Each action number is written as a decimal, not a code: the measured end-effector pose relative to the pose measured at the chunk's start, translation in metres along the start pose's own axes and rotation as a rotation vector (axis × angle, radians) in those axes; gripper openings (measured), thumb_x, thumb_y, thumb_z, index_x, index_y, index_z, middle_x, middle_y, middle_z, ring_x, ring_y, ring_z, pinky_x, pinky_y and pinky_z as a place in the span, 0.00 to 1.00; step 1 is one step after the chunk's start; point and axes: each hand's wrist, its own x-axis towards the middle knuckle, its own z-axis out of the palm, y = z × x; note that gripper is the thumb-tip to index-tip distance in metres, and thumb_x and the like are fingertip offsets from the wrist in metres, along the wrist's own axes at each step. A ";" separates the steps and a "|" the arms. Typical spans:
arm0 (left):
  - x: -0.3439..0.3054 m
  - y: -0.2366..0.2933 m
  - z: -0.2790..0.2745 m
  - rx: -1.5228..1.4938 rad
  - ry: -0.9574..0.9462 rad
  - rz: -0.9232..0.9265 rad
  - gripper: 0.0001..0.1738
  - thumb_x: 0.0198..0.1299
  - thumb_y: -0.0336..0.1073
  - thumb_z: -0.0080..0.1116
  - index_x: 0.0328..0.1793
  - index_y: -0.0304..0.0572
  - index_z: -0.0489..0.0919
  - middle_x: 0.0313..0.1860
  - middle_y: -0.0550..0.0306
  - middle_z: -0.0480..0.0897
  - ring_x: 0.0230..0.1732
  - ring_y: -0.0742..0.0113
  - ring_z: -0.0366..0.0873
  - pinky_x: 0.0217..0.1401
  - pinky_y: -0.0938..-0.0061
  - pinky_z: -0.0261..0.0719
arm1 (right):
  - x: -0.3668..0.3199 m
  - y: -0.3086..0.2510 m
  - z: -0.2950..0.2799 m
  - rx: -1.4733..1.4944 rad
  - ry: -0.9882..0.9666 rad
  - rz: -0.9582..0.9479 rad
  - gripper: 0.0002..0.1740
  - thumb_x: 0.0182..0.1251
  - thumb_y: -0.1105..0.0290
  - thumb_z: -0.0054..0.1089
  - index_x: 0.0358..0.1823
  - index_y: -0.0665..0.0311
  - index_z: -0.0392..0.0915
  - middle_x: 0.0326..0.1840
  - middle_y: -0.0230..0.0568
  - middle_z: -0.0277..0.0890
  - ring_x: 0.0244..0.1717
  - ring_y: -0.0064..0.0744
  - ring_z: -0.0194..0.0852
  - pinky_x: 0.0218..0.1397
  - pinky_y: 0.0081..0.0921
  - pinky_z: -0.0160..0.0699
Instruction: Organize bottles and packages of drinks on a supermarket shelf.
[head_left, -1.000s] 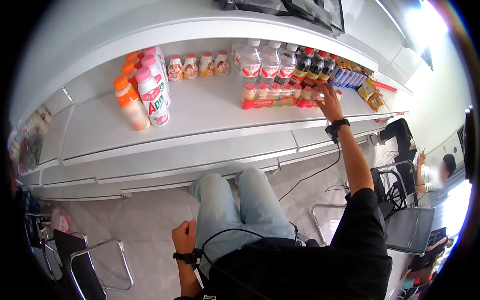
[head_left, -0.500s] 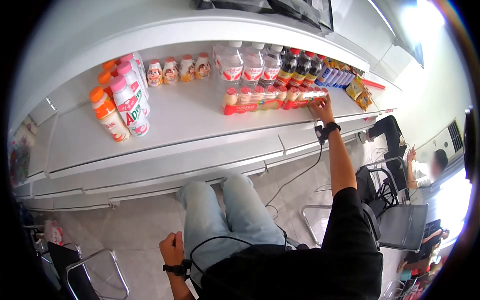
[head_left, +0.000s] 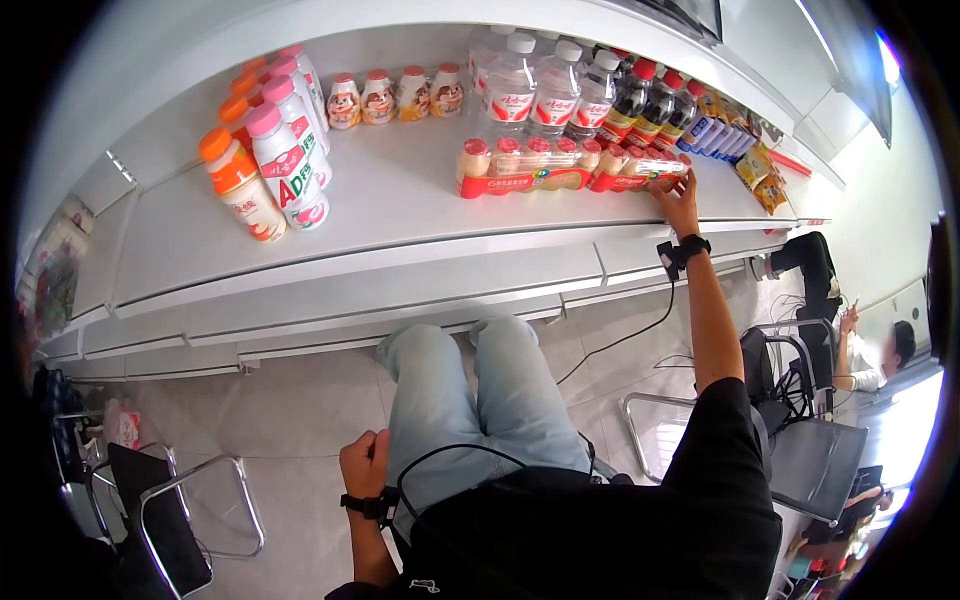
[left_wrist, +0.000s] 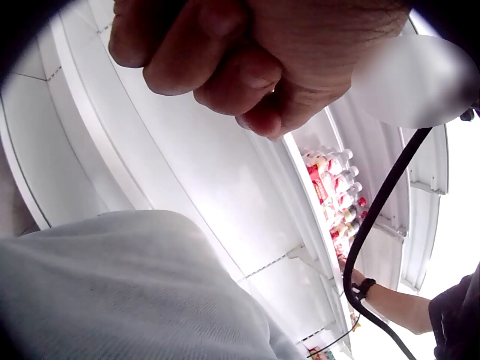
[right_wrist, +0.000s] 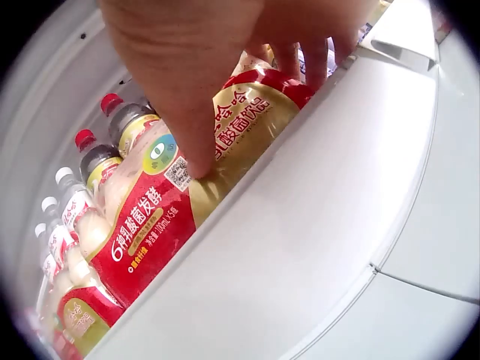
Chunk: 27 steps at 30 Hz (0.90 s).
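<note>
My right hand (head_left: 680, 205) holds the right end of a shrink-wrapped pack of small lactobacillus drink bottles (head_left: 637, 172) on the shelf. In the right wrist view the thumb presses the red and gold front of this pack (right_wrist: 146, 232), while the other fingers reach round its far end, partly hidden. A similar pack (head_left: 525, 178) stands end to end on its left. My left hand (head_left: 363, 465) is curled into a fist beside my left thigh; the left wrist view shows its bent fingers (left_wrist: 180, 64) with nothing in them.
Behind the packs stand clear water bottles (head_left: 555, 95) and dark red-capped bottles (head_left: 660, 105). Blue cans (head_left: 715, 138) and yellow snack bags (head_left: 765, 180) are to the right. Pink- and orange-capped bottles (head_left: 285, 165) and small monkey-print bottles (head_left: 378, 98) stand left. A chair (head_left: 820, 465) is at my right.
My right hand has come down from over the top of the right-hand pack to its front right end. The left hand stays by the thigh; the head view has shifted a little.
</note>
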 end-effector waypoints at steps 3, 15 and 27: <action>0.000 0.004 -0.003 -0.003 0.002 0.008 0.23 0.65 0.38 0.61 0.22 0.32 0.66 0.12 0.57 0.59 0.18 0.71 0.51 0.21 0.70 0.53 | -0.004 -0.011 0.006 0.008 0.013 -0.049 0.61 0.50 0.57 0.80 0.76 0.71 0.45 0.71 0.56 0.60 0.69 0.45 0.65 0.70 0.36 0.69; -0.002 0.009 0.001 -0.013 -0.015 0.020 0.24 0.65 0.38 0.61 0.22 0.32 0.64 0.13 0.56 0.59 0.19 0.72 0.51 0.21 0.70 0.53 | -0.026 -0.059 0.005 0.150 -0.014 -0.108 0.55 0.53 0.64 0.78 0.75 0.70 0.49 0.66 0.55 0.67 0.68 0.44 0.67 0.69 0.38 0.69; -0.005 0.014 -0.014 0.004 0.036 0.043 0.23 0.65 0.41 0.61 0.22 0.34 0.68 0.13 0.50 0.63 0.16 0.61 0.54 0.20 0.68 0.56 | -0.082 -0.205 0.039 0.027 -0.109 -0.466 0.39 0.64 0.71 0.65 0.74 0.68 0.57 0.68 0.56 0.68 0.69 0.49 0.67 0.70 0.39 0.65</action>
